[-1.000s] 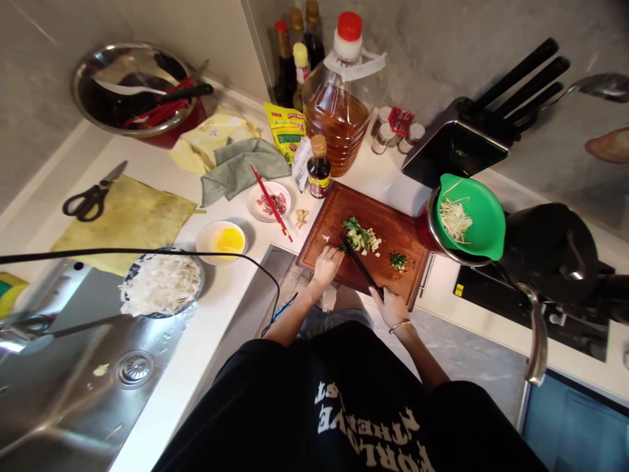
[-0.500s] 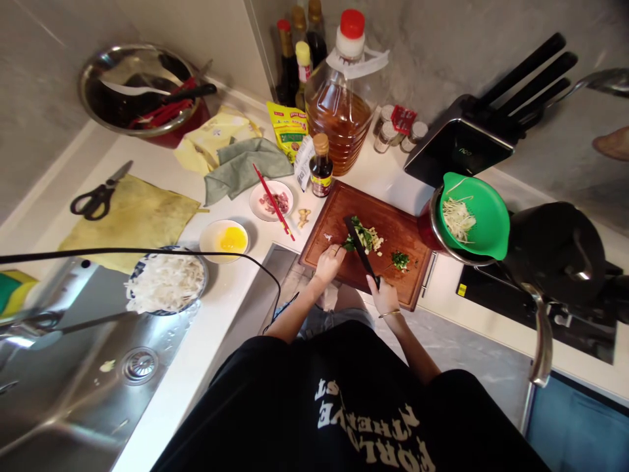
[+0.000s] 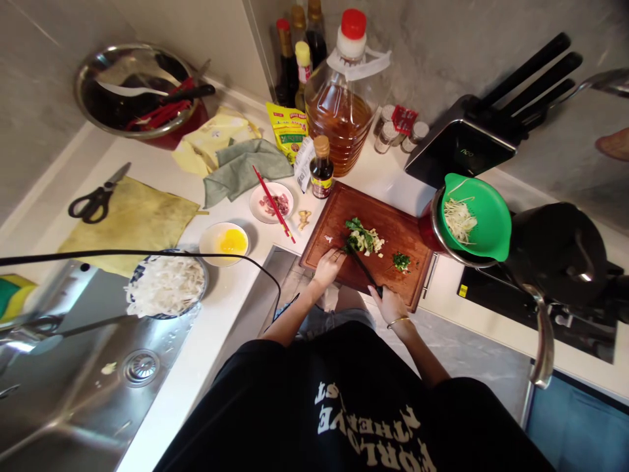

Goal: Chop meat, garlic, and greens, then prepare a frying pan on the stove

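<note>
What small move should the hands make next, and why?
I'd probably ease the left hand slightly back from the knife before another cut. The right hand grips the handle, and the blade lies at the chopped greens on the cutting board, very near the left hand; whether they touch, I can't tell.

Black-handled scissors (image 3: 106, 188) lie partly on a yellow sheet (image 3: 140, 219).

The knife (image 3: 365, 269) is black, the board (image 3: 393, 231) reddish-brown, the chopped vegetables (image 3: 364, 238) green and cream, the strainer (image 3: 493, 219) green.
</note>
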### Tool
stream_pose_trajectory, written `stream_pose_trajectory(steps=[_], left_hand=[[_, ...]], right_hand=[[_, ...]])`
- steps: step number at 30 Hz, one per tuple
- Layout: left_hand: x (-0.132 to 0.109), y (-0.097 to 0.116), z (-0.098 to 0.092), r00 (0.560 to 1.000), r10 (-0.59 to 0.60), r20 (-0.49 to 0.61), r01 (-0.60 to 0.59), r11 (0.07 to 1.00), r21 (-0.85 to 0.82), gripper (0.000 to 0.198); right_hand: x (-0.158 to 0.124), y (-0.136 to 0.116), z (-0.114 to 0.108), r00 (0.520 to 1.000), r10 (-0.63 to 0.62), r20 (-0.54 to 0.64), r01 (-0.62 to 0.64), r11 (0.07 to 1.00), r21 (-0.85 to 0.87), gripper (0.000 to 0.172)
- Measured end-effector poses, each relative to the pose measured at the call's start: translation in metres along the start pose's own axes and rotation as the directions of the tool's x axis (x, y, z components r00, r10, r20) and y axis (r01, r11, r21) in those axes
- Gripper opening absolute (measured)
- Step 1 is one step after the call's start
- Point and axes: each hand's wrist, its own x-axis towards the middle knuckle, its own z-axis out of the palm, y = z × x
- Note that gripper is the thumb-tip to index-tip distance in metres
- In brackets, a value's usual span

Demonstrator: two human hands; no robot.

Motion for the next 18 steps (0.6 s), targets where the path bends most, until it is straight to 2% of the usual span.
stream_pose_trajectory(steps=[3, 7, 12, 18], left_hand=[[-0.001, -0.003, -0.002, 0.999, 0.033, 0.036, -0.033, 0.999, -0.003, 0.023], [-0.010, -0.005, -0.003, 0.998, -0.023, -0.062, 0.018, 0.996, -0.086, 0.019], [-0.020, -0.002, -0.011, 0.973, -0.147, -0.176, 0.116, 0.978, -0.171, 0.023], [-0.018, -0.004, -0.009, 0.970, -0.168, -0.174, 0.154, 0.984, -0.093, 0.024]], right_hand=[[0.016, -0.013, 0.008, 0.998, -0.005, -0.061, 0.007, 0.999, 0.047, 0.053], [0.019, -0.021, 0.013, 0.989, -0.038, -0.144, 0.052, 0.994, 0.092, 0.049], [-0.003, -0.005, 0.003, 0.993, -0.044, -0.106, 0.053, 0.995, 0.086, 0.049], [-0.017, 0.010, 0.002, 0.996, -0.058, -0.065, 0.060, 0.998, 0.035, 0.046]])
